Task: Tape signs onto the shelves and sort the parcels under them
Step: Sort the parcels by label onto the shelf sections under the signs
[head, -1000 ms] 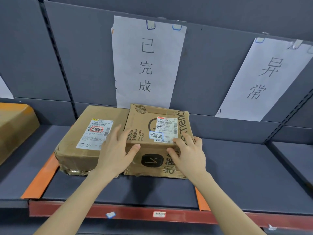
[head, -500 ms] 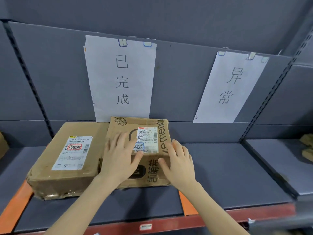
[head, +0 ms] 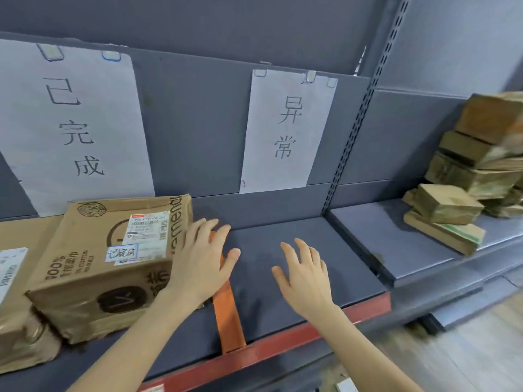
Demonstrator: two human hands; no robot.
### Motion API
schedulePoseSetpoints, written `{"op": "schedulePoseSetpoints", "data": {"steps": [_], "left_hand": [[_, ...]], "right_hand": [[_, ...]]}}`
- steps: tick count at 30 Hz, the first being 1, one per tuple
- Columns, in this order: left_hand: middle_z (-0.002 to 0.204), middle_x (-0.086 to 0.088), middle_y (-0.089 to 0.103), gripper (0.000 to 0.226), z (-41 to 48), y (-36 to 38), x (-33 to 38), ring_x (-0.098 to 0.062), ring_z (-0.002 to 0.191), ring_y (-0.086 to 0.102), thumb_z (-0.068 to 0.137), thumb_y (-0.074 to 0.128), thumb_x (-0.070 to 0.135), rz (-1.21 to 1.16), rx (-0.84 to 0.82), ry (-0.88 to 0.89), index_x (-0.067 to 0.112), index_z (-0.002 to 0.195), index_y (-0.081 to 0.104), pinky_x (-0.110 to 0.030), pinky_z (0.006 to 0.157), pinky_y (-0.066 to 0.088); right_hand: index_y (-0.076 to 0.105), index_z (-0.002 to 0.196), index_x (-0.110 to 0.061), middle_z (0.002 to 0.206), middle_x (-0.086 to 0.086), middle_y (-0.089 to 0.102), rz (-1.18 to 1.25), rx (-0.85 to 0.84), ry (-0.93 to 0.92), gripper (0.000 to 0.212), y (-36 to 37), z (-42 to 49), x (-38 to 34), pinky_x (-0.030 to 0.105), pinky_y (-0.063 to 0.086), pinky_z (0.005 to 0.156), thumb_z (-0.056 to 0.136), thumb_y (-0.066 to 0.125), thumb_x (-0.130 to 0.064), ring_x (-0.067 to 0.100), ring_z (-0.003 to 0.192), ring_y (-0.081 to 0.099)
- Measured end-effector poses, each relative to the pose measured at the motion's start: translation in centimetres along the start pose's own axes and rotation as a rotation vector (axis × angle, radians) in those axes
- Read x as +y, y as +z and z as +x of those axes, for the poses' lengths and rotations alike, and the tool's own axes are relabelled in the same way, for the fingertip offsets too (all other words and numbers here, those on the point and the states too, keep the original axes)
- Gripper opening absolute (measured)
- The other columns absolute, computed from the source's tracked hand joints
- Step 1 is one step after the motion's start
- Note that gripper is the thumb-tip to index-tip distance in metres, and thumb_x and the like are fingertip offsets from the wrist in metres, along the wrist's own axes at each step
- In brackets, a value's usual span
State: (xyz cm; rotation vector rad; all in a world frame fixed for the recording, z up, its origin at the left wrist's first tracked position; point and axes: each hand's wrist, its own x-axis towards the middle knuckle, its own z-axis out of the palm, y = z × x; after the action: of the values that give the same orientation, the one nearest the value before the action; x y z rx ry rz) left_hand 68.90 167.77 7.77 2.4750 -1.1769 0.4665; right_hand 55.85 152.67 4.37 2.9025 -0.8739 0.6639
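Note:
A brown cardboard parcel with a white shipping label lies on the grey shelf under the left paper sign, taped to the back panel. A second, flatter parcel lies beside it at the left edge. A second paper sign hangs over the bare part of the shelf. My left hand hovers with straight fingers beside the first parcel's right side, holding nothing. My right hand is spread open above the bare shelf, apart from any parcel.
A pile of several brown parcels sits on the neighbouring shelf at the right. An orange divider strip runs front to back on the shelf below my left hand. The shelf's red front edge borders a wooden floor.
Both hands have come off the parcel and moved right of it. The view has swung right, showing the parcel pile on the neighbouring shelf.

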Motion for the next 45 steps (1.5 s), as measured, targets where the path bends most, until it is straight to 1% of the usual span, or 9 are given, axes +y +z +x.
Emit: {"op": "schedulePoseSetpoints", "data": {"steps": [11,15,19,22,27,33,36,43,45], "left_hand": [[0.1,-0.01,0.07,0.052,2.0,9.1,17.5,-0.032,0.095,0.067,0.079,0.036,0.045,0.029,-0.1,0.157,0.012,0.096,0.073,-0.045,0.068,0.054],[0.1,-0.008,0.07,0.051,2.6,11.8,23.6,-0.03,0.095,0.067,0.079,0.036,0.045,0.004,-0.153,0.208,0.015,0.096,0.073,-0.043,0.068,0.055],[0.1,-0.006,0.07,0.051,3.1,13.5,28.1,-0.027,0.095,0.067,0.079,0.036,0.046,0.001,-0.177,0.272,0.016,0.096,0.073,-0.04,0.068,0.056],[0.099,-0.005,0.07,0.05,3.9,14.4,30.9,-0.026,0.094,0.067,0.078,0.036,0.046,-0.008,-0.193,0.33,0.016,0.096,0.073,-0.038,0.067,0.056],[0.098,-0.007,0.07,0.049,5.4,16.4,35.0,-0.028,0.093,0.067,0.079,0.037,0.045,-0.033,-0.243,0.422,0.015,0.093,0.073,-0.04,0.065,0.055],[0.098,-0.01,0.07,0.05,7.6,18.9,40.5,-0.031,0.093,0.067,0.079,0.037,0.046,-0.107,-0.322,0.513,0.013,0.094,0.072,-0.043,0.065,0.055],[0.099,-0.01,0.07,0.05,9.0,20.4,42.8,-0.032,0.093,0.067,0.079,0.037,0.046,-0.134,-0.348,0.54,0.013,0.095,0.071,-0.043,0.066,0.055],[0.114,-0.013,0.065,0.053,15.8,24.7,47.2,-0.034,0.108,0.06,0.082,0.04,0.047,-0.235,-0.364,0.499,0.011,0.11,0.068,-0.046,0.079,0.051],[0.112,-0.013,0.066,0.054,18.3,25.6,48.2,-0.034,0.107,0.061,0.082,0.039,0.047,-0.243,-0.331,0.481,0.011,0.108,0.069,-0.046,0.077,0.052]], "right_hand": [[0.067,0.104,-0.012,0.103,0.013,0.067,-0.066,-0.069,0.161,0.048,-2.2,-4.4,19.6,0.044,0.055,0.062,0.081,0.039,-0.043,0.034,0.087,0.067],[0.066,0.105,-0.013,0.103,0.012,0.067,-0.09,-0.113,0.258,0.039,-2.6,-6.3,26.2,0.047,0.055,0.065,0.079,0.051,-0.037,0.036,0.089,0.066],[0.067,0.107,-0.014,0.104,0.01,0.067,-0.079,-0.166,0.345,0.048,-3.3,-8.0,30.5,0.046,0.055,0.066,0.083,0.038,-0.043,0.034,0.091,0.066],[0.064,0.116,-0.013,0.113,0.011,0.064,-0.009,-0.185,0.428,0.051,-3.5,-9.1,32.8,0.049,0.052,0.077,0.085,0.038,-0.043,0.036,0.103,0.061],[0.066,0.109,-0.016,0.103,0.008,0.067,-0.014,-0.212,0.578,0.049,-4.1,-11.3,36.1,0.044,0.055,0.068,0.083,0.034,-0.043,0.033,0.09,0.066],[0.055,0.128,-0.016,0.129,0.009,0.054,-0.057,-0.214,0.679,0.065,-4.6,-13.0,41.4,0.046,0.045,0.088,0.082,0.021,-0.049,0.034,0.115,0.052],[0.058,0.125,-0.014,0.125,0.011,0.057,-0.047,-0.173,0.738,0.064,-4.3,-12.4,44.0,0.047,0.045,0.085,0.082,0.023,-0.047,0.036,0.11,0.054],[0.046,0.135,-0.018,0.135,0.007,0.047,-0.056,-0.243,0.698,0.085,-3.0,-6.3,50.9,0.042,0.04,0.094,0.072,0.002,-0.055,0.032,0.121,0.044],[0.039,0.139,-0.021,0.139,0.005,0.043,-0.072,-0.277,0.671,0.088,-2.7,-3.8,52.6,0.04,0.038,0.099,0.072,-0.003,-0.058,0.029,0.126,0.04]]}}
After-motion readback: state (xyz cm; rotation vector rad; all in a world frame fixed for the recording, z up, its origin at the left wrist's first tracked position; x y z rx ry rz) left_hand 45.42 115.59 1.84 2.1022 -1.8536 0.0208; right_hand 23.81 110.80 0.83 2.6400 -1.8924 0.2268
